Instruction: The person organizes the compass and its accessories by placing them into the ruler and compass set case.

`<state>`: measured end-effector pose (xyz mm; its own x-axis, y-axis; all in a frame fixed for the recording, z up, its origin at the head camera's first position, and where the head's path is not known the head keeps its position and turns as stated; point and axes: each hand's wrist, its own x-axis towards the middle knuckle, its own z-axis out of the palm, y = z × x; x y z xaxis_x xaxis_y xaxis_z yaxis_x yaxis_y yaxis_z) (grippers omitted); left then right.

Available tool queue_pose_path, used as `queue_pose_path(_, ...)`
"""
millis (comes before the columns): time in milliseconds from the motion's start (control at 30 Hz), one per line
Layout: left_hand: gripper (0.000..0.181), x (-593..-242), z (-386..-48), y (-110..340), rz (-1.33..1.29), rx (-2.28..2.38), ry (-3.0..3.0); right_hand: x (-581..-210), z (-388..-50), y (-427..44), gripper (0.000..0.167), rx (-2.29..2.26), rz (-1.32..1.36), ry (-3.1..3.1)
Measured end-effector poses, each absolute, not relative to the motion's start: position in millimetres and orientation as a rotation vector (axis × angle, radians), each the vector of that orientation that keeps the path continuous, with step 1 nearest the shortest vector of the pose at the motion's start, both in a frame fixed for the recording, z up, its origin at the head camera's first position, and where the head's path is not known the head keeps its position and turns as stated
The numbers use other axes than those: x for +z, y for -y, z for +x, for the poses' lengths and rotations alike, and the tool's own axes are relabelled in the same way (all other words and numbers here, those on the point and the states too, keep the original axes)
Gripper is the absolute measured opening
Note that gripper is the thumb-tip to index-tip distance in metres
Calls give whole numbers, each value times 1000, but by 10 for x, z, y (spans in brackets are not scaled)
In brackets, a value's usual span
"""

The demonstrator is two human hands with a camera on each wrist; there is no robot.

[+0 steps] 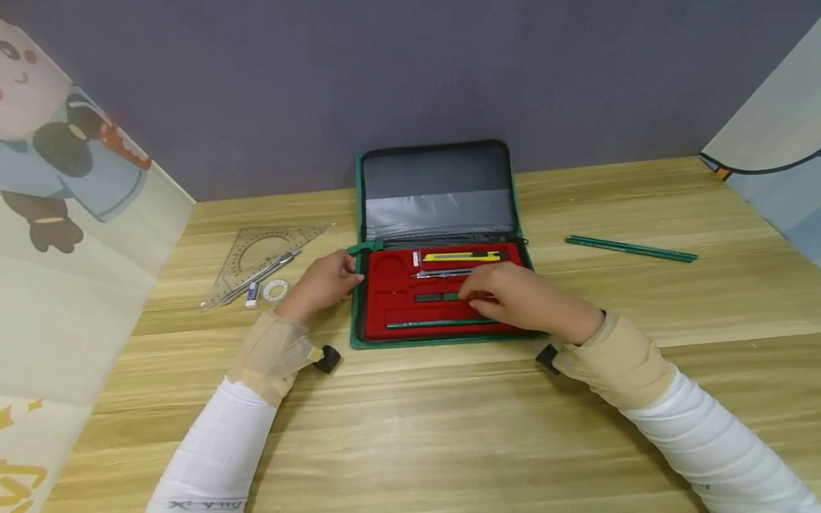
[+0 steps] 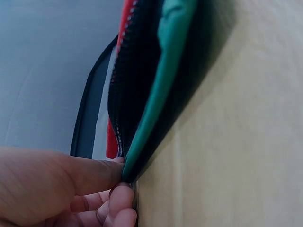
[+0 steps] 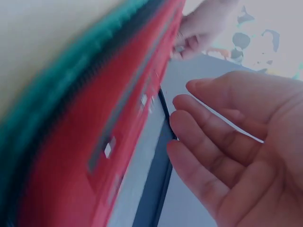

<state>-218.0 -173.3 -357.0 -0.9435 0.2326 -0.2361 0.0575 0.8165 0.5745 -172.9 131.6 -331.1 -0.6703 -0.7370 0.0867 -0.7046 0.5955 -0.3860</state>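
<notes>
Head view: open, red-lined green case [image 1: 442, 214]

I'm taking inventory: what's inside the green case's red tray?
A yellow cutter, silver tool, green pencil, small white piece, dark block and green piece. The right hand hides whatever lies beneath it.

Worktop [image 1: 423, 427]: yellowish-brown wood grain. Green zip case with red tray [image 1: 436, 313] is sitting open midway along far edge. Toward far left corner, clear plastic triangular set square [image 1: 241, 246], blue-sleeved white eraser [image 1: 253, 296], flat white ring [image 1: 266, 291] are lying; toward far right, slim green pencils [image 1: 631, 248].
</notes>
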Motion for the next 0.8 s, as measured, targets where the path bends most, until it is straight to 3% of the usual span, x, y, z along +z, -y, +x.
queue_pose_path(333, 14, -3559, -2127, 1738, 212, 868, -2702, -3280, -1861, -1693, 15, -606, -1149, -2808)
queue_pose_path(800, 16, -3566, -2170, 1734, 215, 861, -2715, -3220, -2146, -2645, 15, -442, -874, -3021)
